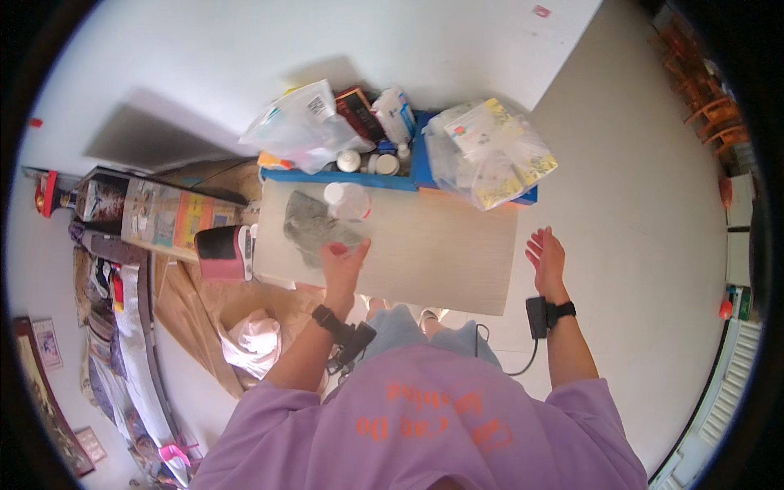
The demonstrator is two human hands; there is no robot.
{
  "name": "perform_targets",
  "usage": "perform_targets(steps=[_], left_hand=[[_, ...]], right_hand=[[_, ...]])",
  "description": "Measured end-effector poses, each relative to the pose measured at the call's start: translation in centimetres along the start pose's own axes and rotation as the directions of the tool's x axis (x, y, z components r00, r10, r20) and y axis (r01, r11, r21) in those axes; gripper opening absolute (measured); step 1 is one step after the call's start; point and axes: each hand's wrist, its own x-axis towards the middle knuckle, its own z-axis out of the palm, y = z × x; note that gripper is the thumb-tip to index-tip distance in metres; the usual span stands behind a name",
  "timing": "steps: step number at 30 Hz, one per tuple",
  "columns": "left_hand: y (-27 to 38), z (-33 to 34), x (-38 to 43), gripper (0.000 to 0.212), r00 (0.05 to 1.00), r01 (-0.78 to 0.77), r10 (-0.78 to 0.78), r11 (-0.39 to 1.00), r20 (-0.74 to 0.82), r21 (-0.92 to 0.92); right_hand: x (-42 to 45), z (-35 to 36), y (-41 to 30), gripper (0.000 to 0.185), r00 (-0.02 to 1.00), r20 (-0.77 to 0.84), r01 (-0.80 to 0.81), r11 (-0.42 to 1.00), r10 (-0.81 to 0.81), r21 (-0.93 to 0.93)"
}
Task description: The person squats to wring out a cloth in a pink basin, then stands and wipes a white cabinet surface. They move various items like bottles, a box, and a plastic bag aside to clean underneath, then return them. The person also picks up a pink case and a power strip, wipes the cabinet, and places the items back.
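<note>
My left hand (342, 269) is at the near right edge of a crumpled grey cloth (309, 223), its fingers curled and the cloth bunched between fingers and thumb. The cloth lies on the left part of a light wood-look tabletop (441, 251). Just beyond that hand, a clear plastic bottle (352, 201) with a white cap lies on its side, touching or overlapping the cloth. My right hand (547, 257) hangs in the air past the table's right edge. It holds nothing, and its fingers are apart.
Along the table's back, a blue tray (343, 178) holds white-capped bottles, boxes and a plastic bag (306, 125). Right of it, a bagged yellow-and-white package (490, 156) rests on a blue box (422, 159). A pink-and-black appliance (223, 252) stands at the left edge.
</note>
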Motion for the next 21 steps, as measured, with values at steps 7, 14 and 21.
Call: perform_targets(steps=[7, 14, 21], left_hand=[[3.5, 0.3, 4.0, 0.089, 0.704, -0.641, 0.71, 0.647, -0.02, 0.413], [4.6, -0.1, 4.1, 0.081, 0.841, -0.538, 0.539, 0.823, 0.051, 0.181], [6.2, 1.4, 0.3, 0.08, 0.771, -0.631, 0.562, 0.738, 0.298, 0.239]], right_hand=[[-5.5, 2.5, 1.8, 0.034, 0.989, 0.142, -0.018, 0.989, 0.039, -0.146], [-7.5, 3.8, 1.0, 0.034, 0.972, 0.236, 0.052, 0.978, -0.002, -0.204], [-9.9, 4.7, 0.8, 0.033, 0.912, 0.411, 0.131, 0.945, 0.003, -0.298]])
